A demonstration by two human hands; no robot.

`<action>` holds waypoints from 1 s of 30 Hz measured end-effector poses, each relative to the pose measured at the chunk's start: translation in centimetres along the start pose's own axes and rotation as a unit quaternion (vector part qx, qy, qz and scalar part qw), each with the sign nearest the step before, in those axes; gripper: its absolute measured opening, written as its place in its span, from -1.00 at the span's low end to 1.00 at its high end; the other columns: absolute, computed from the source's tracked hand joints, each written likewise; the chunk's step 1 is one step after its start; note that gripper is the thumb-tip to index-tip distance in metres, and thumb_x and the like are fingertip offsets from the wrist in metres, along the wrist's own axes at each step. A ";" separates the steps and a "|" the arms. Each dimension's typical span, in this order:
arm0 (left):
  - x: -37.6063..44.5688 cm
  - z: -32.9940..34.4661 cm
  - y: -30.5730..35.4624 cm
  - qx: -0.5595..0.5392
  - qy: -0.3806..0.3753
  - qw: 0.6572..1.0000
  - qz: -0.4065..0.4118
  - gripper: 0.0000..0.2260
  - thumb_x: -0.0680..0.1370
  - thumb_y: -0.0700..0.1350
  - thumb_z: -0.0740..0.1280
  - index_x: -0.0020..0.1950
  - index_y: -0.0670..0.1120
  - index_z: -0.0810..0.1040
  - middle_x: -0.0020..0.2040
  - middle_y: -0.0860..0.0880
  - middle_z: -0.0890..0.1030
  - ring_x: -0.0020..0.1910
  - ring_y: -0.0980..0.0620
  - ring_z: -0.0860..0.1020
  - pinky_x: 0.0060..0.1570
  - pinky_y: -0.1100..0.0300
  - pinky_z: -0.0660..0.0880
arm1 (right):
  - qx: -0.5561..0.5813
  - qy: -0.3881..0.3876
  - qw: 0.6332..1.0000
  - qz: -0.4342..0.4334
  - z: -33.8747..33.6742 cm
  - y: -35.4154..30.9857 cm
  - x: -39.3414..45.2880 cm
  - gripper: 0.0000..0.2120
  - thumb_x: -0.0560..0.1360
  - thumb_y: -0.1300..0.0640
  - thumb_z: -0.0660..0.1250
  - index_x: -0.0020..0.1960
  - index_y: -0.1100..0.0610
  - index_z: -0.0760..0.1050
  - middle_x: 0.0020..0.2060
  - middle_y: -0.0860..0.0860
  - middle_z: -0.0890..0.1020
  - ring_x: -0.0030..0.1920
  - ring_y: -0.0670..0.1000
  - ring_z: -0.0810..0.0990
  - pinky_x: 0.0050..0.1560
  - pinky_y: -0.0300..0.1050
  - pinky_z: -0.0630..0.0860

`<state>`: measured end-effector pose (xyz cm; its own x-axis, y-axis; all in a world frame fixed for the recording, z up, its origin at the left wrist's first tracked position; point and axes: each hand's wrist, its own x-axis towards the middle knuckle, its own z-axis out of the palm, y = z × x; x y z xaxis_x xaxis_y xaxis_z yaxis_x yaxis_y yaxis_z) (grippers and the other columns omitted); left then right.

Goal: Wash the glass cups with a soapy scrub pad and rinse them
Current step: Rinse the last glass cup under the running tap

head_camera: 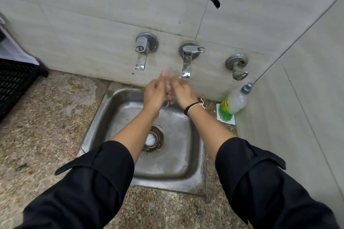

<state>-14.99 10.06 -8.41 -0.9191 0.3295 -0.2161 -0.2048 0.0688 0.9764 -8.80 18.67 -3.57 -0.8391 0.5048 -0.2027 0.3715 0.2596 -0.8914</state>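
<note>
Now both hands, left hand [155, 92] and right hand [181, 90], wrap fingers round a clear glass cup [169, 84] under the shiny metal tap [186, 65], so rinsing looks underway.

Both hands [168, 92] grip a glass cup [169, 84] over the sink [193, 169].

Large pale grey wall tiles [93, 5] line a corner above a speckled granite counter [46, 117], where a square steel sink [167, 163] sits inset, its drain [153, 138] ringed with grime. Three metal taps [143, 50] project from the back wall. A black slatted crate [14, 83] stands at left; a dish soap bottle [235, 102] leans in the right corner.
</note>
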 end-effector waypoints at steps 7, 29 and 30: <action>-0.2 2.3 -2.0 -0.160 0.017 0.986 -0.034 -0.66 0.62 0.14 0.36 0.16 -0.11 0.48 -0.02 -0.08 0.63 -0.11 0.04 0.62 -0.11 0.15 0.58 | 0.077 0.074 0.992 0.070 0.9 1.5 -0.2 -0.64 0.61 -0.17 0.24 -0.09 0.10 0.59 -0.21 -0.03 0.63 -0.21 -0.02 0.60 -0.22 -0.15 0.44; 0.6 3.0 -0.2 0.109 -0.006 0.993 0.034 -0.62 0.75 0.04 0.08 -0.20 -0.09 0.42 -0.29 -0.01 0.49 -0.29 0.03 0.44 -0.26 0.12 0.34 | 0.177 0.230 0.949 0.128 1.6 4.4 1.0 -0.47 0.40 -0.22 0.46 0.10 0.18 0.45 -0.21 0.02 0.61 -0.29 -0.08 0.61 -0.29 -0.24 0.44; 0.2 3.0 -0.3 0.127 -0.047 0.990 0.047 -0.71 0.75 0.00 0.08 -0.06 -0.11 0.42 -0.20 0.00 0.49 -0.24 0.06 0.45 -0.22 0.16 0.37 | 0.196 0.241 0.942 0.126 1.6 4.1 1.1 -0.37 0.31 -0.30 0.44 0.09 0.20 0.49 -0.16 0.06 0.64 -0.22 0.00 0.61 -0.20 -0.14 0.46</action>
<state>-14.05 12.96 -8.69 -0.8924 0.4304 -0.1354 -0.0187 0.2646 0.9642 -8.77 18.99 -8.11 -0.4303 0.8496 -0.3049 0.2804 -0.1953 -0.9398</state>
